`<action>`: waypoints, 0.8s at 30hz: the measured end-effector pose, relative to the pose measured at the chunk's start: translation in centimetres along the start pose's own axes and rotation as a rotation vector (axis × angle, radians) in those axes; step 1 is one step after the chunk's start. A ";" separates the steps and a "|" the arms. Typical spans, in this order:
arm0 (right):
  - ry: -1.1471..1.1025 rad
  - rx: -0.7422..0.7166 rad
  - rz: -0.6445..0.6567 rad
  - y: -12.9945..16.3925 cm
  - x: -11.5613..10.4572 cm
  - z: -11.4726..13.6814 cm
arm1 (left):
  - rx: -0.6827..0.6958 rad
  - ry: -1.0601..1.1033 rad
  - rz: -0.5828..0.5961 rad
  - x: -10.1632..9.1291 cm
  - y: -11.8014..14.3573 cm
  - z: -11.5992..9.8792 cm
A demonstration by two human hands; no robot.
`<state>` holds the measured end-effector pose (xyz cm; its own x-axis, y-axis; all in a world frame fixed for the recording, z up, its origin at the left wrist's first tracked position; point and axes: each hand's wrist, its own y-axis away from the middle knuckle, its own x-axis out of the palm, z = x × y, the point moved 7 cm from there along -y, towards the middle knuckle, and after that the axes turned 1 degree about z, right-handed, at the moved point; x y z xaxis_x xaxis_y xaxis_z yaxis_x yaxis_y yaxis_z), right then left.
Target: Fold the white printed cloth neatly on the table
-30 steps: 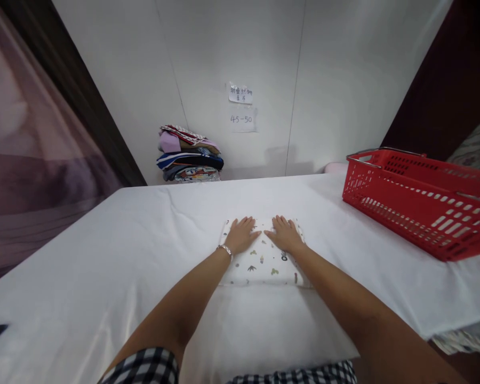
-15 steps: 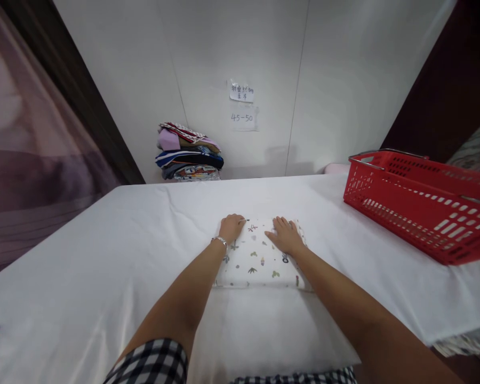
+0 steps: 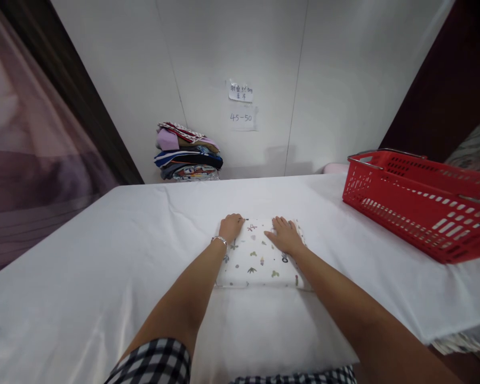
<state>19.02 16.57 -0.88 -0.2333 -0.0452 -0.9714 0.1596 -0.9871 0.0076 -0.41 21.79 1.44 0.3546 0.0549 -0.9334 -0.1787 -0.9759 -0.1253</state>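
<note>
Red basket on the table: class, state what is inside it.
The red basket shows only its slotted side walls and rim. Its floor is hidden by the near wall, so any contents cannot be seen.

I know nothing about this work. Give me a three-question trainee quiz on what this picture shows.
1. True or false: the right hand lies flat, fingers spread, on the folded white cloth with small printed figures.
2. Multiple choice: where does the red plastic basket with slotted walls stand? A) on the folded cloth B) on the white-covered table, to the person's right C) on the stack of folded clothes.
3. Fill in: the left hand, a silver bracelet on its wrist, is curled at the cloth's far ____ corner.

Key: 1 true. 2 B. 3 left; whether it actually pinches the cloth cannot be told.
</note>
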 end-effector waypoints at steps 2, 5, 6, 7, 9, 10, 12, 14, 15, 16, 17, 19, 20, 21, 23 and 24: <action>-0.003 0.002 0.002 0.0 0.0 0.0 | -0.006 0.000 0.002 0.0 0.0 0.0; 0.001 0.001 0.000 -0.1 0.1 0.0 | -0.017 -0.003 0.004 -0.1 0.0 0.0; 0.003 -0.001 -0.002 -0.1 0.1 0.0 | -0.022 -0.005 0.004 -0.1 0.0 0.1; 0.004 -0.002 -0.002 -0.1 0.1 0.0 | -0.029 -0.008 0.005 -0.1 0.1 0.1; 0.001 -0.006 -0.005 -0.1 0.1 0.0 | -0.051 -0.014 0.005 -0.2 0.2 0.2; -0.001 -0.007 -0.009 -0.1 0.1 0.0 | -0.067 -0.018 0.001 -0.2 0.3 0.4; -0.005 -0.010 -0.018 0.0 0.0 0.0 | -0.107 -0.029 -0.012 -0.3 0.5 0.7; -0.009 -0.017 -0.026 0.0 -0.1 0.2 | -0.144 -0.042 -0.020 -0.4 0.6 1.1; -0.010 -0.020 -0.024 0.0 -0.1 0.2 | -0.158 -0.050 -0.018 -0.4 0.6 1.3; -0.010 -0.021 -0.019 0.0 -0.1 0.2 | -0.168 -0.059 -0.012 -0.4 0.6 1.4; -0.012 -0.024 -0.013 -0.1 -0.1 0.2 | -0.176 -0.069 -0.002 -0.4 0.5 1.5; -0.020 -0.030 0.002 -0.3 -0.1 0.1 | -0.183 -0.090 0.020 -0.4 0.4 1.6; -0.026 -0.037 0.008 -0.4 -0.2 0.1 | -0.185 -0.100 0.029 -0.5 0.4 1.7; -0.033 -0.048 0.012 -0.5 -0.3 0.0 | -0.186 -0.111 0.037 -0.6 0.4 1.7; -0.045 -0.084 0.020 -0.8 -0.5 0.0 | -0.185 -0.133 0.050 -0.7 0.8 1.7; -0.050 -0.109 0.024 -0.9 -0.7 0.0 | -0.184 -0.145 0.057 -0.8 1.2 1.8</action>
<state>18.99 17.44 -0.24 -0.2750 -0.0789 -0.9582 0.2686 -0.9632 0.0022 -2.56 20.97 1.47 0.2111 0.0157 -0.9773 -0.0199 -0.9996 -0.0203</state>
